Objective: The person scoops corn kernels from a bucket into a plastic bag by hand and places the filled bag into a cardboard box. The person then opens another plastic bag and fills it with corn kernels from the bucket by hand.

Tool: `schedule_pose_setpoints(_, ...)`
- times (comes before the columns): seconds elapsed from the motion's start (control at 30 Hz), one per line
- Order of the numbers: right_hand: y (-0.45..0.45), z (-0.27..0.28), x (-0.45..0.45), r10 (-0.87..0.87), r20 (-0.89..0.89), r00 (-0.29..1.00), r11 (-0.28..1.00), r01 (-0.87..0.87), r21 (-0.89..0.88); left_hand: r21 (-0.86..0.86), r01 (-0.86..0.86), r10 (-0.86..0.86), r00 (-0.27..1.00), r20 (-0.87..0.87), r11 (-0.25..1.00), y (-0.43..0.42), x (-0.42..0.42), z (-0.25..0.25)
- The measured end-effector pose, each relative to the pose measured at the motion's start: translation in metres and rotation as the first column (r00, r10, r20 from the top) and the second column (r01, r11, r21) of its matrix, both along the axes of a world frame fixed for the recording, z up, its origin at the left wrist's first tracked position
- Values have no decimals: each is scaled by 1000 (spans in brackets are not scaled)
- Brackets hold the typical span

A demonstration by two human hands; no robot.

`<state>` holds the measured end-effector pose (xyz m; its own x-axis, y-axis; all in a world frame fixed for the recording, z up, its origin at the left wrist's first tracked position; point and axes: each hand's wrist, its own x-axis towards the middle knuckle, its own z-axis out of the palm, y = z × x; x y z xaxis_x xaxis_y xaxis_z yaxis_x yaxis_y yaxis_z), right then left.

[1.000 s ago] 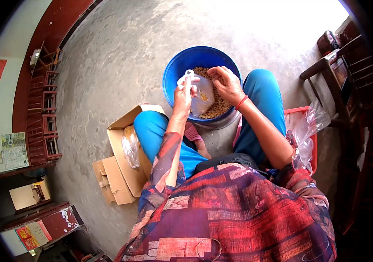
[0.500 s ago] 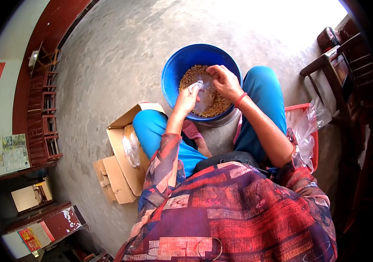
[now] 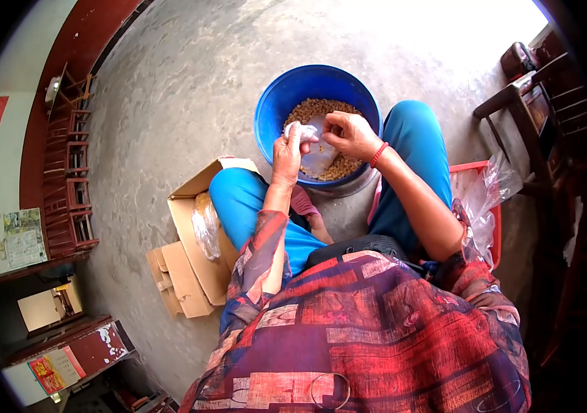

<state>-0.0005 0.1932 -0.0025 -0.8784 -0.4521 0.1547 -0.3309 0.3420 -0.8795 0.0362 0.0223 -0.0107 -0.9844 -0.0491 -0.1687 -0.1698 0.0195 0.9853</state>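
A blue round tub (image 3: 270, 113) stands on the floor between my knees. Small yellowish-brown pieces (image 3: 321, 108) lie in it around a whitish, see-through patch (image 3: 319, 160). Over the tub, my left hand (image 3: 286, 160) is closed on a bunched clear plastic bag (image 3: 301, 132), with the thumb pressed along it. My right hand (image 3: 352, 137), wearing a red bracelet, hovers just to the right of the bag. Its fingers are curled into a pinch; what they hold, if anything, is too small to tell.
An open cardboard box (image 3: 193, 265) with a filled plastic bag (image 3: 205, 224) sits by my left knee. To my right is a red crate (image 3: 497, 237) with clear plastic (image 3: 489, 189) in it. Dark wooden chairs (image 3: 544, 103) stand at far right.
My left hand has turned more upright and moved slightly left with the bunched bag. The right hand has dropped slightly, and its fingers have curled into a pinch.
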Motion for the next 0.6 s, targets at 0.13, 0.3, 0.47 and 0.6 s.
schedule_pose_setpoints(0.13, -4, -2, 2, 116, -18, 993, 989, -117, -93, 39, 41, -42, 999, 21, 998, 2, 3, 8)
schedule_pose_setpoints(0.3, -3, -2, 3, 201, -6, 980, 979, -201, 27, 15, 63, -64, 995, 79, 998, -1, 0, -5)
schedule_pose_setpoints(0.47, -4, -1, 4, 106, 0, 994, 994, -106, 3, -51, 45, -36, 986, 166, 998, 2, -3, -8)
schedule_pose_setpoints(0.6, -5, -10, 2, 45, -56, 997, 999, -46, -11, -105, 142, -127, 982, 140, 984, -3, -5, -12)
